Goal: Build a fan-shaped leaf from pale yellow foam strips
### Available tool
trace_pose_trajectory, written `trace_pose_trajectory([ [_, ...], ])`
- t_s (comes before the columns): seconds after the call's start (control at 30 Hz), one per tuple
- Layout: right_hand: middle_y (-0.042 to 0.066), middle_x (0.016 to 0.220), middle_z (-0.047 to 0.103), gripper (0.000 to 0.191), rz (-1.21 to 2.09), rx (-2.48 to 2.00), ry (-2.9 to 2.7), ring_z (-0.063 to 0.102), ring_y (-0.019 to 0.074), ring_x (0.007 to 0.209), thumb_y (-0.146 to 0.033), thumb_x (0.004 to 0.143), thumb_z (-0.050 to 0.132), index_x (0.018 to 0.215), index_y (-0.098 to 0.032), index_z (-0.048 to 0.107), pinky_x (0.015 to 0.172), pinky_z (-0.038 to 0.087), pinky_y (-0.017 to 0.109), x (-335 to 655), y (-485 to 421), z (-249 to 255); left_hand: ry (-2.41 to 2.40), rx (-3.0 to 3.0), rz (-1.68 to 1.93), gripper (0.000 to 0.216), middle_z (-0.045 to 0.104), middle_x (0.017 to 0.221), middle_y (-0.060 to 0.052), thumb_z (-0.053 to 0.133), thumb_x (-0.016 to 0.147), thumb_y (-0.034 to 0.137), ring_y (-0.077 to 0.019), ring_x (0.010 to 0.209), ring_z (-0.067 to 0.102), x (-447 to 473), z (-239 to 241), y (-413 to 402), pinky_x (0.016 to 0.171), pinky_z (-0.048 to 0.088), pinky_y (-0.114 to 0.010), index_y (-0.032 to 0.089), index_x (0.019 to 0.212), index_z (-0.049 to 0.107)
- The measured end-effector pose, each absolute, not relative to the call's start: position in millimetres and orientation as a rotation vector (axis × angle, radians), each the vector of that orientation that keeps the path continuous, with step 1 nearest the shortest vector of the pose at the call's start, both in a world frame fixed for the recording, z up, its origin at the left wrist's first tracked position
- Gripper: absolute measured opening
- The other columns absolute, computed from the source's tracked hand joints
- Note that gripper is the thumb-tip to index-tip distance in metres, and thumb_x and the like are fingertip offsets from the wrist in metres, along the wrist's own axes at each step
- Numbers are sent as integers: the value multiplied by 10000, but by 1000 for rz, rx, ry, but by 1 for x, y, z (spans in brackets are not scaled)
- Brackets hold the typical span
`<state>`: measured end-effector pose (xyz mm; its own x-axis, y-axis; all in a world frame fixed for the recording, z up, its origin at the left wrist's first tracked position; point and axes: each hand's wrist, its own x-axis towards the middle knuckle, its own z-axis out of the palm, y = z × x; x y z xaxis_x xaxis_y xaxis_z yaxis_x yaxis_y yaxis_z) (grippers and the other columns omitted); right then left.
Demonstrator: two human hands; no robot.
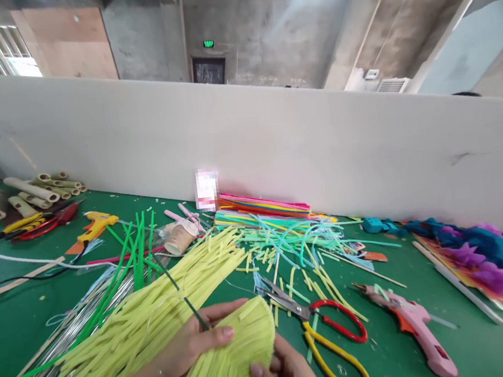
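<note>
A fan-shaped piece made of yellow chenille stems (234,354) is held between both hands at the bottom of the view. My left hand (200,336) is closed on its left side, thumb lying over the top face. At its right edge, my right hand (290,371) pinches it between thumb and fingers. A thin dark green stem (178,287) runs down to my left hand; whether it is gripped I cannot tell. Loose yellow chenille stems (156,308) spread behind the left wrist. Scissors (311,312) with one red and one yellow handle lie partly open beyond my right hand.
A pink glue gun (413,327) lies at right, near purple and blue fluffy pieces (481,253). Cut stems (285,245) litter the middle. A yellow glue gun (96,225), pliers (28,225) and bamboo tubes (34,192) sit at left. A white partition (319,144) bounds the table.
</note>
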<state>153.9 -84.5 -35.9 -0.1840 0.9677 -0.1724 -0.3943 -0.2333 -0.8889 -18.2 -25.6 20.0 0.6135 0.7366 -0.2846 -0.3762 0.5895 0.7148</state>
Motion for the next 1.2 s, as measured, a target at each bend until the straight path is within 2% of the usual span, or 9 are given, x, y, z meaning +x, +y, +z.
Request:
trace_pose_trajectory([
  [0.07,92,940,725,562,1549,-989,-1014,700,191,677,-561,804,657,1186,-194,471,534,531,259,158,-83,-20,612,666,696,451,713,1173,-103,724,771,232,-307,1044,682,-20,21,-26,950,476,-465,210,1217,659],
  [0.13,103,1073,686,531,1344,-1049,-1072,689,181,781,-531,848,613,1233,-217,427,641,546,270,163,-82,-5,613,687,685,436,715,1164,-98,718,779,234,-302,1027,687,-20,22,-27,934,486,-441,193,1210,664],
  [0.23,114,1178,625,530,965,-1270,-1245,652,207,954,-429,846,633,1284,-223,416,763,535,289,168,-82,10,622,706,650,421,732,1120,-98,743,759,237,-279,968,703,-19,22,-30,894,506,-399,191,1174,686],
  [0.37,108,1154,631,501,700,-1417,-1455,633,234,1021,-346,793,681,1229,-206,477,840,524,320,170,-82,12,657,756,605,489,718,1151,-103,814,683,241,-273,969,697,-17,21,-35,876,518,-392,217,1157,696],
  [0.47,95,1122,649,525,622,-1506,-1530,638,238,1022,-330,746,722,1200,-201,492,859,526,331,168,-82,9,644,870,563,512,674,1238,-114,802,709,262,-305,1092,642,-18,19,-36,945,480,-438,229,1203,671],
  [0.57,95,1077,667,480,555,-1572,-1553,653,235,991,-350,770,696,1180,-193,503,850,532,339,166,-81,7,627,927,546,505,667,1253,-112,797,718,271,-320,1138,615,-18,18,-36,974,456,-447,233,1205,671],
  [0.87,97,1080,691,384,556,-1531,-1593,675,217,946,-396,864,592,1179,-189,519,810,548,304,176,-80,14,680,911,574,460,690,1215,-95,771,745,271,-307,1087,642,-15,20,-36,940,480,-436,257,1195,676],
  [1.03,112,1159,674,329,581,-1482,-1666,657,219,1046,-357,937,489,1222,-193,491,877,537,327,182,-82,14,672,848,598,486,698,1205,-89,792,715,235,-295,1043,664,-13,23,-36,937,483,-441,261,1188,681],
  [1.2,124,1226,650,347,587,-1440,-1780,622,214,1137,-321,963,444,1284,-189,440,946,512,339,189,-80,16,683,805,579,382,740,1097,-79,784,726,225,-272,959,698,-15,20,-35,893,510,-413,241,1103,727],
])
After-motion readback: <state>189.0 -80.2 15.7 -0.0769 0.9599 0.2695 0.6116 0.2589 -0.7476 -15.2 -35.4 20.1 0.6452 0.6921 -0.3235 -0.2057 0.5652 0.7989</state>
